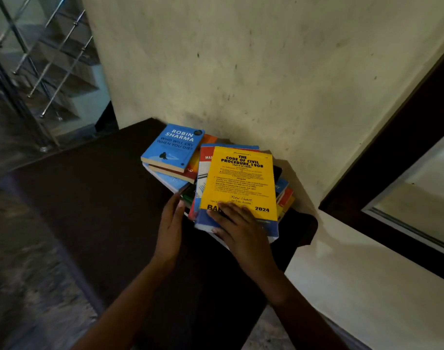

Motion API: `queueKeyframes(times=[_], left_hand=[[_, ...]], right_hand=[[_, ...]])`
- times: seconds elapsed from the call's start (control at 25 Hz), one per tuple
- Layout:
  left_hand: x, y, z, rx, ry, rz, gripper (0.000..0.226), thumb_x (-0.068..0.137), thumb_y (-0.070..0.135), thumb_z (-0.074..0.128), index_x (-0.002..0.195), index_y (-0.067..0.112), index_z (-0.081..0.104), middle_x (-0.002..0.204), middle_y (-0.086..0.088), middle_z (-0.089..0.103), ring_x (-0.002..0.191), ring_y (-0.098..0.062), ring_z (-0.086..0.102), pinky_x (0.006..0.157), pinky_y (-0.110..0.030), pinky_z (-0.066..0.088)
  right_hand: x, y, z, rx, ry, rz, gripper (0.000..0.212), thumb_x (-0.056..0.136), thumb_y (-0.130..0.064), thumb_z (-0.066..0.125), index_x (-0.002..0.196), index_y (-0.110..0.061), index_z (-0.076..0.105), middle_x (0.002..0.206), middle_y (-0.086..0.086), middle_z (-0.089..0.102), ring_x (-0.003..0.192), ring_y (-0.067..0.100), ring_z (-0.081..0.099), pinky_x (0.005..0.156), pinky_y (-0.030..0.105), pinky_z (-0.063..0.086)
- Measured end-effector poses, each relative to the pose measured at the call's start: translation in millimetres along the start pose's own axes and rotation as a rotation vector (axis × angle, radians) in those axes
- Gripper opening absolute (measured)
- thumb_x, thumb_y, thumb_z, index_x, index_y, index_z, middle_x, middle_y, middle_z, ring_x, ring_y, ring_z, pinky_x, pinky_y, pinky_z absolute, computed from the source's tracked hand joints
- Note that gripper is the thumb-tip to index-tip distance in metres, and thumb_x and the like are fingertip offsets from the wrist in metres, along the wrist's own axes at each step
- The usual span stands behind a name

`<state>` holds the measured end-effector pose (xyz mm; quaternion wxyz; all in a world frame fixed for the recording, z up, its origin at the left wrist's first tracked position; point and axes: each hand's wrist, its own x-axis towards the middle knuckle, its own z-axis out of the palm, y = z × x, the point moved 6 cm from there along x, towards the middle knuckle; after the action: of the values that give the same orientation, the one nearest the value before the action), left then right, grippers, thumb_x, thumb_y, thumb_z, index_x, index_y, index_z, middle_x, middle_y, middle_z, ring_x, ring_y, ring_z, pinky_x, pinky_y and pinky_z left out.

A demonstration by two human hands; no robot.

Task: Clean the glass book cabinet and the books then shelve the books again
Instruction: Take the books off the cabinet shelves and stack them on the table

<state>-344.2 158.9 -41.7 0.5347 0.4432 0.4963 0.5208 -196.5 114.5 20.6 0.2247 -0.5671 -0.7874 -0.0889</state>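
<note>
Books (284, 195) piled flat.
Yellow law book (238, 178) tops the untidy pile; blue paperback (173, 147) lies face-up on the stack just left, on a dark tabletop (102, 185).

- One view, worn on the head, faces forward and steeply down onto a dark surface (94, 198) by a wall (241, 72)
- Close, within arm's reach of the books (238, 180) near centre
- Wide-angle: a stair rail (51, 59) shows far left, a dark frame (392, 157) right
</note>
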Motion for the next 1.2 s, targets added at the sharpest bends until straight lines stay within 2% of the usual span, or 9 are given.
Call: queueKeyframes(times=[0.12, 0.32, 0.52, 0.72, 0.8, 0.88, 0.96, 1.08, 1.2], left_hand=[[11.2, 5.8, 19.6, -0.105, -0.055, -0.072, 0.069, 0.077, 0.069, 0.047, 0.133, 0.030, 0.048, 0.136, -0.003, 0.051, 0.125, -0.021, 0.049, 0.107, -0.053, 0.035], [17.7, 33.9, 34.2, 0.218, -0.125, -0.012, 0.056, 0.077, 0.069, 0.023, 0.124, 0.043, 0.039, 0.145, 0.009, 0.030, 0.140, -0.006, 0.009, 0.114, -0.038, -0.017], [23.5, 45.6, 40.4, 0.154, -0.172, -0.010, 0.018, 0.091, 0.060, 0.033, 0.106, 0.053, 0.039, 0.149, 0.005, 0.028, 0.135, -0.003, 0.009, 0.118, -0.045, -0.004], [50.3, 55.7, 51.0, 0.518, -0.265, 0.137, 0.085, 0.039, 0.103, 0.008, 0.107, 0.055, 0.026, 0.132, 0.020, 0.010, 0.131, 0.002, -0.003, 0.114, -0.036, -0.013], [59.3, 61.7, 55.5, 0.541, -0.329, 0.121, 0.094, 0.048, 0.100, 0.012, 0.124, 0.046, 0.029, 0.134, 0.020, 0.013, 0.133, 0.001, -0.001, 0.115, -0.034, -0.001], [62.7, 72.2, 67.3, 0.444, -0.387, 0.068, 0.061, 0.082, 0.073, 0.025, 0.129, 0.036, 0.037, 0.133, 0.017, 0.029, 0.132, -0.003, 0.021, 0.103, -0.024, 0.021], [70.1, 80.9, 78.9, 0.371, -0.395, 0.061, 0.047, 0.094, 0.049, 0.031, 0.138, 0.034, 0.029, 0.129, 0.013, 0.036, 0.124, -0.006, 0.033, 0.097, -0.023, 0.024], [84.5, 72.0, 88.3, 0.283, -0.407, -0.070, 0.082, 0.079, 0.077, 0.038, 0.146, 0.032, 0.024, 0.141, 0.001, 0.042, 0.124, -0.019, 0.046, 0.107, -0.040, 0.034], [89.7, 62.6, 87.0, 0.025, -0.395, -0.240, 0.046, 0.094, 0.057, 0.034, 0.116, 0.022, 0.055, 0.108, -0.013, 0.069, 0.084, -0.019, 0.070, 0.069, -0.031, 0.057]], right_hand=[[23.0, -9.4, 3.1, 0.104, -0.032, 0.079, 0.042, 0.088, -0.038, 0.041, 0.120, -0.023, 0.063, 0.125, 0.001, 0.061, 0.118, 0.019, 0.055, 0.099, 0.038, 0.046], [-9.4, 66.7, -9.3, 0.558, 0.177, 0.655, 0.065, 0.086, -0.054, 0.051, 0.138, -0.018, 0.041, 0.142, 0.006, 0.044, 0.130, 0.023, 0.041, 0.102, 0.041, 0.042], [-18.0, 83.7, 23.2, 0.849, 0.136, 0.830, 0.061, 0.083, -0.044, 0.053, 0.137, -0.019, 0.041, 0.130, 0.007, 0.052, 0.114, 0.022, 0.055, 0.089, 0.036, 0.049], [-15.4, 91.1, 31.1, 0.891, 0.257, 0.836, 0.066, 0.080, -0.051, 0.052, 0.136, -0.019, 0.041, 0.130, 0.006, 0.051, 0.114, 0.021, 0.056, 0.084, 0.036, 0.054], [-13.5, 96.6, 33.9, 0.896, 0.250, 0.824, 0.071, 0.079, -0.065, 0.051, 0.136, -0.024, 0.041, 0.130, 0.003, 0.051, 0.114, 0.018, 0.056, 0.086, 0.040, 0.054], [-10.2, 102.5, 32.9, 0.924, 0.238, 0.773, 0.083, 0.069, -0.080, 0.048, 0.134, -0.030, 0.040, 0.128, -0.004, 0.052, 0.112, 0.011, 0.056, 0.086, 0.034, 0.053], [-3.8, 110.7, 28.2, 0.945, 0.208, 0.700, 0.080, 0.071, -0.075, 0.052, 0.134, -0.027, 0.040, 0.128, -0.006, 0.054, 0.112, 0.008, 0.056, 0.086, 0.026, 0.051], [11.6, 125.8, 27.2, 0.948, 0.133, 0.686, 0.062, 0.077, -0.052, 0.056, 0.131, -0.028, 0.037, 0.129, -0.001, 0.053, 0.115, 0.014, 0.055, 0.089, 0.027, 0.048], [33.6, 138.2, 31.3, 0.946, 0.111, 0.673, 0.088, 0.067, -0.075, 0.056, 0.137, -0.029, 0.029, 0.133, 0.000, 0.050, 0.117, 0.016, 0.053, 0.093, 0.032, 0.048]])
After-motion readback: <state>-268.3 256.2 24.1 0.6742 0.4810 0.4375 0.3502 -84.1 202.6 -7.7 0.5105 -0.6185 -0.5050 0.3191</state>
